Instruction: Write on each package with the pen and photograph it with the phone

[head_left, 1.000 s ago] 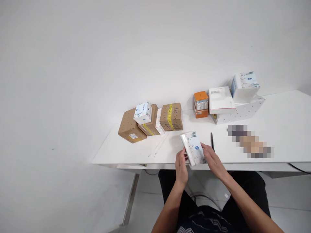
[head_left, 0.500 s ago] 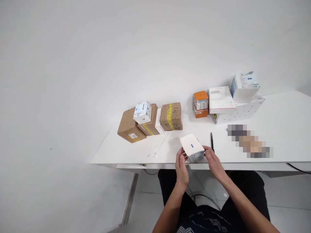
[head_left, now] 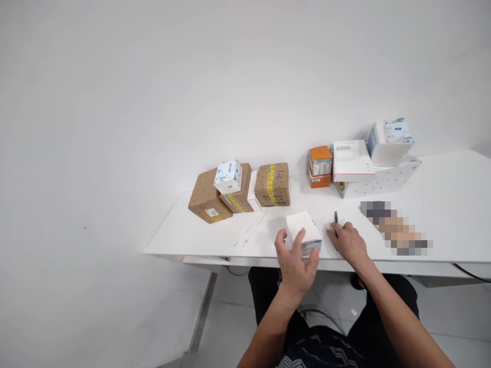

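Observation:
A small white box (head_left: pixel 301 225) with a blue mark on top and a bluish patterned side sits near the front edge of the white table. My left hand (head_left: pixel 296 263) is at this box with fingers spread, the index fingertip over its top. Whether the fingers press on it I cannot tell. To the right, my right hand (head_left: pixel 348 243) is down on the table, its fingers closed around a black pen (head_left: pixel 336 217). The pen's far end sticks out past the fingers, and its near part is hidden under the hand.
Brown cardboard boxes (head_left: pixel 272 185) stand at the back left, with a blue-patterned white box (head_left: pixel 228 176) on top. Orange boxes (head_left: pixel 320 161), a power bank box (head_left: pixel 352 159) and a tall tissue-like box (head_left: pixel 390 140) are at the back right. A pixelated patch (head_left: pixel 395 225) covers something flat.
The box, held between both hands before, now rests on the table. My right hand has left it for the pen. My left hand has spread and shifted over the box.

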Action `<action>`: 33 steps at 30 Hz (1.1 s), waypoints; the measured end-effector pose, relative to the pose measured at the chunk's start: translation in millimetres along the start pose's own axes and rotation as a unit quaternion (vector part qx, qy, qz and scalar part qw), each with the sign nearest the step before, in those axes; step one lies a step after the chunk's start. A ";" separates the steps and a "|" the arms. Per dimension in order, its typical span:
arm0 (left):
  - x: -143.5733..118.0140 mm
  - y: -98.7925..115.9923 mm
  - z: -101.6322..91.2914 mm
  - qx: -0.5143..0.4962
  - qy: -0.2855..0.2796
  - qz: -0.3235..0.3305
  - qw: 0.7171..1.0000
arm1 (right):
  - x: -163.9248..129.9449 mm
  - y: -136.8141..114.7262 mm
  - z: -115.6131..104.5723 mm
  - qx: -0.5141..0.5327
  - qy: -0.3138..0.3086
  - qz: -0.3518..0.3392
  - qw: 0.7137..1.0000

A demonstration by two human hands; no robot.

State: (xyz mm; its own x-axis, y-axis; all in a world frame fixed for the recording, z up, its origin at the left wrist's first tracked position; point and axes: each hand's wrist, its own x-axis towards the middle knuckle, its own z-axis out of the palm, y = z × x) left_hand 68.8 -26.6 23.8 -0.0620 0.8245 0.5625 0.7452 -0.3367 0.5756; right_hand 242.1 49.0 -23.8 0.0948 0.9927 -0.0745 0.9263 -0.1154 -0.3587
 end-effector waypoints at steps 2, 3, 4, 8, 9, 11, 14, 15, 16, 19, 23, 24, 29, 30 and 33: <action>7.4 7.9 9.3 0.084 0.023 0.028 0.996 | 3.9 -1.7 3.9 -0.001 -0.009 0.000 1.000; 11.3 10.5 14.5 0.118 0.037 0.036 0.992 | 4.9 -1.9 5.7 0.005 -0.009 -0.001 1.000; 15.0 12.2 19.2 0.147 0.049 0.041 0.987 | 5.5 -1.3 7.1 0.014 -0.010 -0.001 1.000; 24.1 8.9 22.8 0.188 0.043 0.037 0.981 | 4.5 11.0 6.8 0.080 -0.004 -0.002 0.997; 25.0 6.3 18.8 0.177 0.033 0.034 0.983 | 3.4 16.2 5.3 0.105 -0.002 -0.004 0.994; 26.1 -0.6 6.6 0.140 0.006 0.035 0.990 | 0.1 27.2 1.0 0.160 0.001 -0.004 0.987; 27.0 -12.8 -13.6 0.072 -0.035 0.046 0.996 | -7.7 39.5 -8.0 0.266 0.008 0.002 0.964; 27.1 -16.7 -18.7 0.053 -0.045 0.048 0.996 | -10.9 40.9 -11.9 0.348 0.012 0.005 0.937; 26.9 -20.1 -22.2 0.035 -0.051 0.046 0.997 | -14.4 40.5 -16.4 0.448 0.016 0.008 0.894; 24.8 -26.9 -24.1 0.002 -0.048 0.011 0.999 | -25.6 28.6 -33.4 0.689 0.014 0.007 0.724; 22.1 -30.8 -18.3 -0.020 -0.031 -0.051 0.998 | -38.1 -2.3 -60.0 0.737 0.032 -0.056 0.673; 22.6 -31.8 -17.9 -0.032 -0.042 -0.046 0.998 | -40.0 -10.2 -65.7 0.738 0.041 -0.073 0.670; 28.8 -31.2 -23.4 -0.030 -0.095 0.048 0.994 | -40.4 -42.3 -79.1 0.714 0.046 -0.110 0.690; 29.0 -29.0 -24.0 -0.004 -0.071 0.059 0.996 | -39.5 -47.4 -78.9 0.701 0.040 -0.108 0.703; 24.1 -19.8 -20.1 0.061 0.032 0.090 0.994 | -37.6 -61.1 -76.3 0.645 0.042 -0.095 0.757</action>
State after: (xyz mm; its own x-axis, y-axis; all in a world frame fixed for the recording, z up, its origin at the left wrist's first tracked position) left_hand 39.2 -9.2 37.9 0.0411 0.7244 0.6882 0.8232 -0.4149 0.3875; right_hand 209.7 21.4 72.0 0.0783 0.9881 0.1323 -0.1961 0.1454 -0.9697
